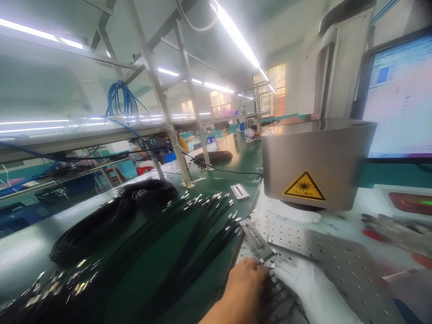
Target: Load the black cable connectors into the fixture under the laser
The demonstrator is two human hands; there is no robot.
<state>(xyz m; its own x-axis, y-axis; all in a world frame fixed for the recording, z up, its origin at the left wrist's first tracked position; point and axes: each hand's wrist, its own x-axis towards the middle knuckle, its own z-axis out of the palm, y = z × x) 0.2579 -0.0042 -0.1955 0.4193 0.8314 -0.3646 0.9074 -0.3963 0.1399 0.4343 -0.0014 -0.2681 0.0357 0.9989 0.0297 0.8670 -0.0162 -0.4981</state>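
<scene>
My bare left hand [248, 283] is closed at the lower middle, just in front of a small metal fixture [258, 240]; whatever its fingers hold is hidden. To its right, my right hand [307, 281] wears a white glove, its fingertips pinched together. A small shiny metal piece [272, 266] shows at those fingertips, resembling the cable ends nearby. Black cables [199, 238] with silvery connectors lie on the green bench [148, 270] to the left, their ends pointing toward the fixture. A perforated metal plate [324, 252] lies beneath and beyond my right hand.
A metal housing [313, 157] with a yellow laser warning sign overhangs the plate. A coiled black cable bundle [111, 216] and more connectors [57, 281] lie left. Gloves [398, 234] lie right, below a monitor [401, 94]. Shelf posts [172, 139] rise behind; a person [138, 153] sits farther off.
</scene>
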